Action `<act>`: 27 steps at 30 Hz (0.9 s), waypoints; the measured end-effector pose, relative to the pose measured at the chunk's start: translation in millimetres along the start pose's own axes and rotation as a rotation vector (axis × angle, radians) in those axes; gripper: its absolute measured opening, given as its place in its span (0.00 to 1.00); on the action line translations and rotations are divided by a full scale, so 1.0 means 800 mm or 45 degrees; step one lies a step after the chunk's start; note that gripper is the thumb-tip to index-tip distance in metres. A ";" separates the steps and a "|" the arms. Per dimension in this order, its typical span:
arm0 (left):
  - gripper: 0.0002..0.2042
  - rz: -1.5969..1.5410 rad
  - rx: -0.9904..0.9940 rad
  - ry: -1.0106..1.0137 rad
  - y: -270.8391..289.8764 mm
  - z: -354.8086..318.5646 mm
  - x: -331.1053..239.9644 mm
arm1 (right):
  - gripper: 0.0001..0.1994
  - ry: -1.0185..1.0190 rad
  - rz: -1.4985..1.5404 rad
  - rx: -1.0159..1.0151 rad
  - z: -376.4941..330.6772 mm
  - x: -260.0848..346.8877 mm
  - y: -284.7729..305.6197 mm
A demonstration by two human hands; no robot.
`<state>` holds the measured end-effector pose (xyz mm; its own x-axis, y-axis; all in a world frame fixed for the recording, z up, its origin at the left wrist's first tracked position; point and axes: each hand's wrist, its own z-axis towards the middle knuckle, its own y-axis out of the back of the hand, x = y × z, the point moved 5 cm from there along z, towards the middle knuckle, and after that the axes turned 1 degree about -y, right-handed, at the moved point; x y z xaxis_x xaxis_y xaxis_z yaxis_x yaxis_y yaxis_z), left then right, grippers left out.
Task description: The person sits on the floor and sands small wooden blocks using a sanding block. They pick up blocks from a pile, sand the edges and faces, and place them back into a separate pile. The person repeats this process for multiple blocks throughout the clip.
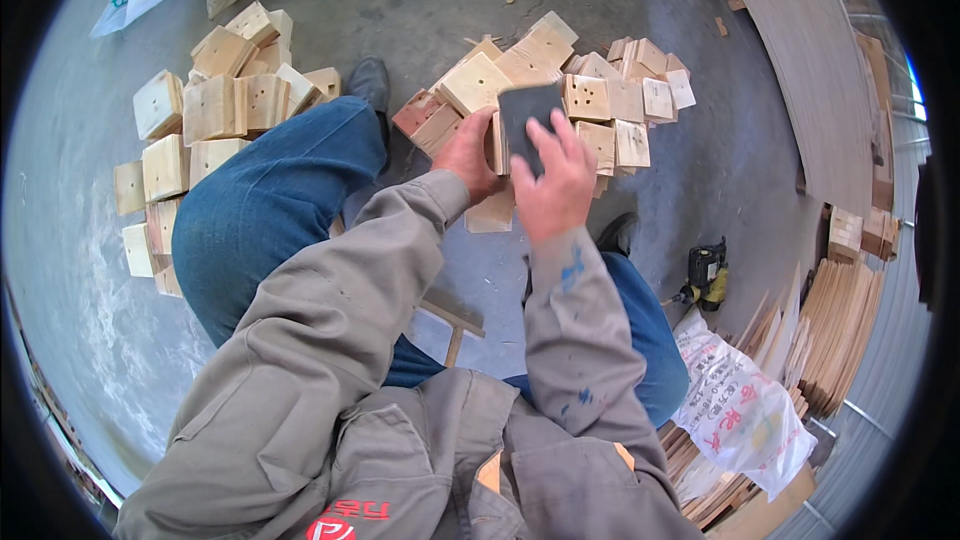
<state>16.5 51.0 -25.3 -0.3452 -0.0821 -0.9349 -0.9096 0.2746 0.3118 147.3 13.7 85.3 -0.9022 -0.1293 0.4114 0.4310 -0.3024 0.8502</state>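
Observation:
My left hand (pixel 470 155) is closed around the left edge of a flat block with a dark, squarish face (pixel 522 108). Pale layered wood shows along this block's side. Over the dark face lies my right hand (pixel 560 185), fingers spread and touching it or just above it; slight blur hides which. Beneath and around both hands is a heap of pale wooden blocks (pixel 478 82), several with small holes. One block at the heap's left has a reddish side (pixel 415 112). The hidden underside of the dark block does not show what it rests on.
Another heap of wooden blocks (pixel 212 108) lies left of my left knee. A yellow-and-black power tool (pixel 708 275) sits on the floor at right. Beyond it are stacked wooden strips (pixel 842 330), a white printed sack (pixel 745 410) and a large leaning board (pixel 815 60).

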 end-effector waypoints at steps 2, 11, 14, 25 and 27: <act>0.53 0.056 0.054 0.052 0.000 0.003 0.001 | 0.25 -0.124 -0.032 0.024 0.043 -0.009 -0.015; 0.47 0.013 -0.058 -0.065 0.002 0.000 -0.003 | 0.27 -0.069 -0.025 0.015 -0.026 -0.005 0.011; 0.46 0.045 -0.065 -0.017 0.003 -0.005 -0.009 | 0.28 -0.049 -0.016 0.012 -0.082 0.000 0.036; 0.47 -0.012 -0.028 0.029 0.001 -0.002 -0.007 | 0.27 -0.109 -0.076 0.001 0.014 -0.017 -0.002; 0.47 -0.021 -0.011 0.045 0.000 0.000 -0.004 | 0.27 -0.155 -0.104 0.036 0.045 -0.019 -0.010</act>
<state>17.9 51.1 -22.0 -0.3380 -0.1200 -0.9335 -0.9172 0.2644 0.2981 157.7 52.5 83.9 -0.9266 0.0109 0.3758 0.3580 -0.2801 0.8907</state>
